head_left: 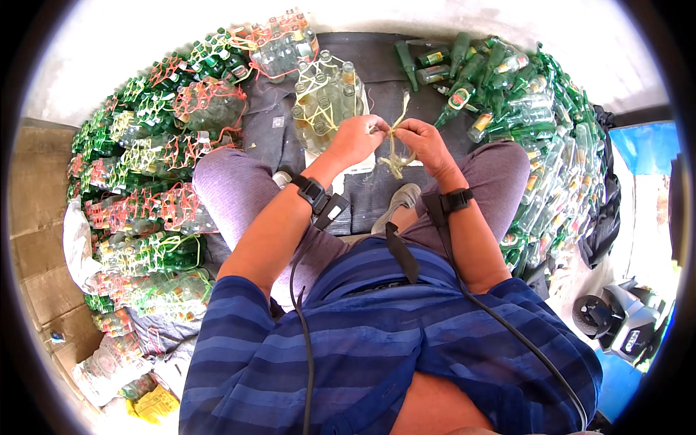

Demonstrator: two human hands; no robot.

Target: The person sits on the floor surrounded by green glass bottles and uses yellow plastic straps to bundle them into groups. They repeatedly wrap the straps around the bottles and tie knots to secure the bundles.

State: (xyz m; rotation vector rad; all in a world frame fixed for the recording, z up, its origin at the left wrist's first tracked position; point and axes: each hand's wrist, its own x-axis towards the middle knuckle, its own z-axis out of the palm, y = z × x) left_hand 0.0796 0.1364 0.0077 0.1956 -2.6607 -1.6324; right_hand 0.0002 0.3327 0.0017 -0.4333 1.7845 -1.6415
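Pale yellow twine hangs in a loose loop between my hands, with one frayed end standing up above them. My left hand pinches it near a knot. From the other side, the fingertips of my right hand grip the same twine close by. Just beyond my left hand stands a bundle of clear glass bottles, upright and laced round the necks with yellow twine. Part of the bundle's near side is hidden behind my left hand and forearm. A white flat piece lies under the bundle's near edge.
Tied bundles of green and clear bottles are stacked along the left. Another clear bundle with red twine stands at the back. Loose bottles form a large heap on the right. Dark sheeting covers the floor.
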